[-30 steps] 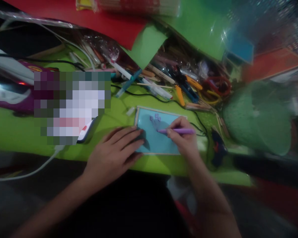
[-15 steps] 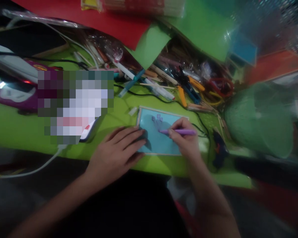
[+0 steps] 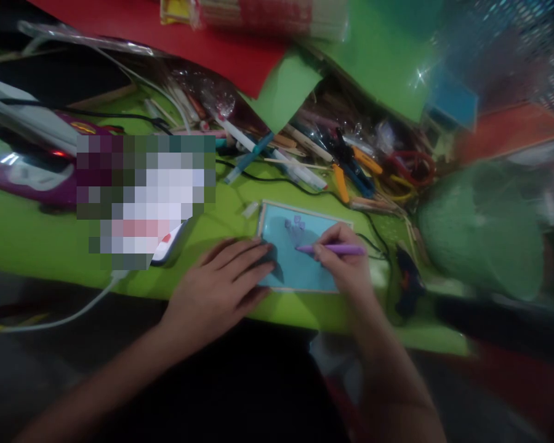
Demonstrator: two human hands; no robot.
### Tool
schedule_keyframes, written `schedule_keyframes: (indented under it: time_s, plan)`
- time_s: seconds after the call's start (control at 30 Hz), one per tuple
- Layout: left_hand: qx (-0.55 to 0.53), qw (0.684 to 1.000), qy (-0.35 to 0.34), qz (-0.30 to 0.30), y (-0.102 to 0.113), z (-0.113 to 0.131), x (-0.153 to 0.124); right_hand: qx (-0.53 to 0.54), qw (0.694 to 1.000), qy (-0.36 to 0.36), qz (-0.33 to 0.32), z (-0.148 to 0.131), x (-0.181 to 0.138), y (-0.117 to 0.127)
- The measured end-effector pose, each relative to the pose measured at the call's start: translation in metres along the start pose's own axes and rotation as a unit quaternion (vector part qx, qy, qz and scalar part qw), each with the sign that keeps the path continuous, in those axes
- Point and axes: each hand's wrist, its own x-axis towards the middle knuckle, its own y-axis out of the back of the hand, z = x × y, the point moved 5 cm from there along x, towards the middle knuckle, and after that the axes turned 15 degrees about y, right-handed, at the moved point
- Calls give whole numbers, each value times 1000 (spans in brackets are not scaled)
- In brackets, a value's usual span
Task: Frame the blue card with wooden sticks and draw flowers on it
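A small blue panel (image 3: 281, 267) with a thin pale wooden border lies on the green tabletop. Near its upper middle is a purple drawing (image 3: 295, 227) of little squarish flower heads on stems. My right hand (image 3: 344, 255) grips a purple pen (image 3: 346, 249), whose tip meets the panel at the lower end of the stems. My left hand (image 3: 226, 274) lies flat with fingers stretched out, the fingertips over the panel's left edge. The right part of the panel is hidden under my right hand.
A lit phone (image 3: 168, 243), partly pixelated, lies at the left with a white cable (image 3: 92, 304). Behind the panel are a black cord, markers (image 3: 305, 172), orange-handled cutters (image 3: 339, 183), sticks and coloured sheets. A green basket (image 3: 480, 227) and a dark glue gun (image 3: 409, 277) stand at the right.
The pen tip has shifted very slightly down at the base of the stems. The whole view has moved a little. My left hand stays flat at the panel's edge.
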Motion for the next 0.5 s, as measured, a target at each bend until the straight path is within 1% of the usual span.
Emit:
schedule_keyframes:
  time_s: [0.23,0.5]
  plan:
    - [8,1000,-4,-1,1,2,1,9,1000,-4,-11,-2,2,-5]
    - [-6,1000,0,2,1,0,2,34,999,-14,-27,-3,4,-11]
